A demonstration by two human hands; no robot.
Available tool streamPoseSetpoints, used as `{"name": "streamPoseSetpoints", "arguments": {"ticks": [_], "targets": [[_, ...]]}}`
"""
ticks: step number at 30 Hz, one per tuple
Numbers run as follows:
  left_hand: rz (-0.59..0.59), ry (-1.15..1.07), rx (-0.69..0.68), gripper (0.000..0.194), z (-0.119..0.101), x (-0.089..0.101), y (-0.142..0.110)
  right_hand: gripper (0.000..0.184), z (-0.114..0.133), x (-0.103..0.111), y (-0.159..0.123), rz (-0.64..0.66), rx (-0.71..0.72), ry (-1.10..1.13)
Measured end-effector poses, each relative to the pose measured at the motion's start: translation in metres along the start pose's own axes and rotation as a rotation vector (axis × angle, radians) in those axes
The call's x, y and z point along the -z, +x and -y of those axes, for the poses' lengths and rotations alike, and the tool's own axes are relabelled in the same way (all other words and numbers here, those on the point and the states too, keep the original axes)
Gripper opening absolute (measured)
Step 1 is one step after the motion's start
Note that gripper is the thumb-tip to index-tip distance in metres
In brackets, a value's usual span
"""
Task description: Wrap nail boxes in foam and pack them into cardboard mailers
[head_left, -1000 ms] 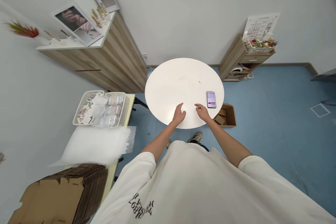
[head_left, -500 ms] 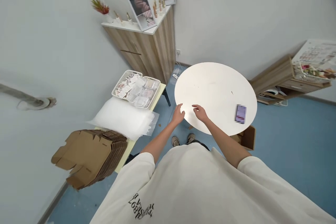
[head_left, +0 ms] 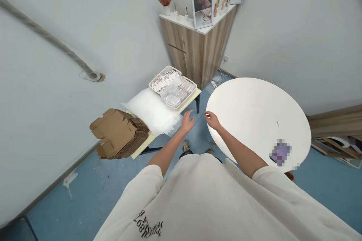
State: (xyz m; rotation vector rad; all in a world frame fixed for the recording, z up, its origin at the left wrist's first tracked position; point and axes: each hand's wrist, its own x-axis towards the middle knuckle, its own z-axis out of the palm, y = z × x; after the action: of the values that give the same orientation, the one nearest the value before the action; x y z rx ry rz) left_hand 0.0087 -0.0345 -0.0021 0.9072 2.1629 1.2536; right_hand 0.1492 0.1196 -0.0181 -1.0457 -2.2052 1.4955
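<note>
My left hand (head_left: pixel 187 121) is held out in the air with its fingers apart and nothing in it. Nearest to it are the white plastic sheets or bags (head_left: pixel 152 109), stacked on a narrow pale yellow table (head_left: pixel 141 148). My right hand (head_left: pixel 212 119) hovers by the left edge of the round white table (head_left: pixel 254 105), its fingers loosely bent and holding nothing. Beyond my left hand, two white baskets (head_left: pixel 184 104) hold cards and small clear packets (head_left: pixel 174 97). Flattened cardboard boxes (head_left: pixel 118 133) lie piled at the yellow table's near end.
A wood-grain cabinet (head_left: pixel 195 52) with picture frames and a potted plant (head_left: pixel 164 0) fills the corner. A blurred-out purple item (head_left: pixel 281 152) lies on the round table. Cables and a power strip (head_left: pixel 214 84) rest on the floor. Wooden shelving (head_left: pixel 336 128) stands at the right.
My view has turned left, so the yellow table and cabinet appear farther right. My hands have gone from over the round table's edge to the gap between the two tables. Both stay empty.
</note>
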Motion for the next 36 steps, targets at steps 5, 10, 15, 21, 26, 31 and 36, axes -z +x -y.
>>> {"name": "streamPoseSetpoints", "arguments": {"ticks": [5, 10, 15, 21, 26, 31, 36], "targets": [[-0.076, 0.025, -0.017, 0.053, 0.017, 0.043, 0.019, 0.035, 0.032, -0.035, 0.027, 0.026, 0.031, -0.033], [-0.116, 0.049, -0.068, 0.054, 0.034, 0.090, 0.043, 0.035, 0.063, -0.081, 0.052, 0.049, 0.055, -0.051], [-0.165, 0.125, -0.111, 0.053, 0.054, 0.137, 0.068, 0.037, 0.097, -0.127, 0.071, 0.054, 0.063, -0.064], [-0.131, 0.151, -0.058, 0.055, 0.076, 0.163, 0.089, 0.037, 0.125, -0.162, 0.086, 0.061, 0.029, -0.073], [-0.062, 0.122, 0.005, 0.058, 0.083, 0.166, 0.092, 0.035, 0.129, -0.175, 0.088, 0.006, 0.015, -0.088], [-0.065, 0.119, -0.001, 0.058, 0.081, 0.170, 0.093, 0.035, 0.135, -0.178, 0.089, -0.032, 0.005, -0.087], [-0.083, 0.092, -0.075, 0.058, 0.072, 0.170, 0.095, 0.036, 0.145, -0.172, 0.087, -0.060, 0.012, -0.033]]}}
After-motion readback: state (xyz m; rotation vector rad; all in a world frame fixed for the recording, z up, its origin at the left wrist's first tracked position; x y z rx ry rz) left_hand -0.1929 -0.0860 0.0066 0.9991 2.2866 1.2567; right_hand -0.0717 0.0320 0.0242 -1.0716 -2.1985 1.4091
